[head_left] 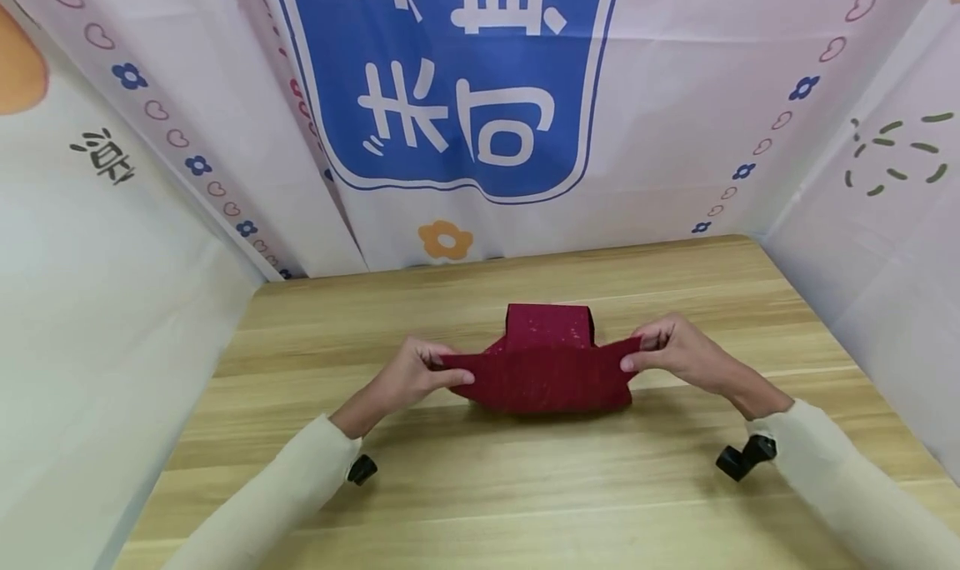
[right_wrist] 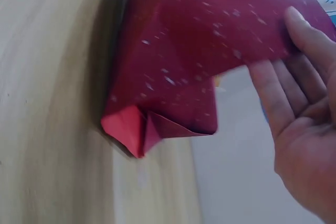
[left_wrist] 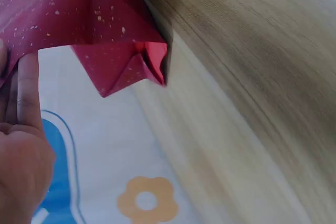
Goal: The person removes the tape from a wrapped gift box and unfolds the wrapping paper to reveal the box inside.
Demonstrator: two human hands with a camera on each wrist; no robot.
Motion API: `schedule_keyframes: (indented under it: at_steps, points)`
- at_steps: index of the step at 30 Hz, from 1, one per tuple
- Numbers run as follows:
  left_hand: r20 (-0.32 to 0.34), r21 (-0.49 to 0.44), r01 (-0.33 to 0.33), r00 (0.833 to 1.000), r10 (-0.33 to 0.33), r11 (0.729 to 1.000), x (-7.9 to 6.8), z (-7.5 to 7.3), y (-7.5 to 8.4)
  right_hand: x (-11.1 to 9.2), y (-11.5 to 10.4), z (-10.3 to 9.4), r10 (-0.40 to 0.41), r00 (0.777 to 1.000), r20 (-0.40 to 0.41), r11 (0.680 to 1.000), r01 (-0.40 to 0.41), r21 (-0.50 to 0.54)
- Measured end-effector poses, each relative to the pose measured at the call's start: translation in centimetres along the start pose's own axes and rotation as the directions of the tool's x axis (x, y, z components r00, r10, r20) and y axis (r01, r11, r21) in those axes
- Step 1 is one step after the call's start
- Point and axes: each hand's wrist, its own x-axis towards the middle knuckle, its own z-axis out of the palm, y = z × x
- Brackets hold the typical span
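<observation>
A dark red wrapping paper [head_left: 551, 378] with pale flecks lies on the table in a box-like folded shape, its upright block [head_left: 550, 324] behind a wide front flap. My left hand [head_left: 408, 380] pinches the flap's left corner between thumb and fingers. At the right corner, my right hand [head_left: 678, 355] pinches the same flap, so it is stretched between both hands. The left wrist view shows a creased, partly gaping side end [left_wrist: 155, 61] with brighter red inside. A similar folded end [right_wrist: 131, 127] appears in the right wrist view. What lies inside the paper is hidden.
The wooden table [head_left: 480, 487] runs back to a white printed cloth [head_left: 637, 212] with a blue sign and an orange flower. White cloth walls stand at left and right. Black wrist cameras [head_left: 742, 460] hang below both cuffs.
</observation>
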Motion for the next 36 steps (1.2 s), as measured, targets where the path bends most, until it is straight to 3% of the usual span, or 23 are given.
schedule_keyframes:
  at_steps: [4, 7, 10, 13, 15, 17, 19, 20, 21, 23, 26, 28, 29, 31, 32, 34, 36]
  points:
    - [0.048, 0.077, -0.066, 0.997, 0.062, 0.995, -1.3, 0.4, 0.8, -0.8, -0.2, -0.3, -0.09, 0.986, 0.141, 0.995, 0.094, -0.023]
    - [0.146, 0.118, -0.145, 0.981, 0.127, 0.982, -2.0, 0.8, 1.0, -1.0, -0.1, -0.3, -0.135, 0.948, 0.289, 0.991, 0.136, 0.014]
    - [0.26, 0.141, -0.211, 0.951, 0.17, 0.967, -2.4, 1.2, 1.0, -1.0, 0.2, 0.0, -0.127, 0.893, 0.433, 0.992, 0.107, 0.069]
    - [0.368, 0.155, -0.27, 0.908, 0.198, 0.95, -2.7, 1.6, 0.7, -0.8, 0.5, 0.6, -0.109, 0.846, 0.522, 0.993, 0.076, 0.085]
    - [0.428, 0.154, -0.308, 0.877, 0.218, 0.939, -2.8, 1.8, 0.3, -0.7, 0.7, 1.0, -0.094, 0.838, 0.537, 0.995, 0.091, 0.032]
    - [0.472, 0.189, -0.348, 0.852, 0.226, 0.918, -2.7, 2.2, -0.1, -0.6, 0.9, 1.6, -0.091, 0.847, 0.524, 0.988, 0.142, -0.058]
    - [0.495, 0.285, -0.398, 0.84, 0.222, 0.872, -2.5, 2.7, -0.4, -0.4, 0.9, 2.3, -0.073, 0.868, 0.491, 0.969, 0.178, -0.17]
    - [0.496, 0.348, -0.409, 0.844, 0.205, 0.844, -2.3, 2.9, -0.5, -0.3, 0.8, 2.6, -0.07, 0.88, 0.47, 0.953, 0.198, -0.229]
    - [0.491, 0.427, -0.422, 0.851, 0.187, 0.799, -2.2, 3.2, -0.6, -0.3, 0.8, 2.9, -0.067, 0.89, 0.451, 0.936, 0.213, -0.28]
    - [0.475, 0.596, -0.442, 0.867, 0.15, 0.671, -1.8, 3.9, -0.7, -0.2, 0.5, 3.3, -0.059, 0.905, 0.42, 0.899, 0.231, -0.371]
    - [0.46, 0.747, -0.44, 0.883, 0.089, 0.499, -1.3, 4.6, -1.0, -0.3, 0.2, 3.8, -0.058, 0.914, 0.402, 0.838, 0.264, -0.477]
    - [0.461, 0.794, -0.443, 0.885, 0.062, 0.416, -1.0, 4.8, -1.3, -0.4, 0.1, 4.1, -0.05, 0.915, 0.4, 0.784, 0.284, -0.552]
    - [0.46, 0.806, -0.441, 0.887, 0.052, 0.394, -0.9, 4.9, -1.4, -0.4, 0.1, 4.2, -0.043, 0.917, 0.396, 0.758, 0.289, -0.585]
    - [0.456, 0.818, -0.433, 0.889, 0.033, 0.379, -0.8, 5.0, -1.7, -0.4, 0.7, 4.4, -0.04, 0.924, 0.38, 0.707, 0.295, -0.643]
    - [0.449, 0.82, -0.422, 0.893, 0.021, 0.388, -0.8, 5.0, -1.9, -0.4, 1.0, 4.6, -0.04, 0.928, 0.37, 0.687, 0.294, -0.664]
    - [0.429, 0.819, -0.388, 0.903, -0.001, 0.422, -0.6, 5.0, -2.1, -0.4, 1.9, 4.8, -0.042, 0.942, 0.334, 0.665, 0.276, -0.695]
    - [0.413, 0.807, -0.35, 0.91, -0.032, 0.476, -0.4, 4.9, -2.3, -0.4, 2.7, 5.0, -0.048, 0.959, 0.281, 0.659, 0.242, -0.712]
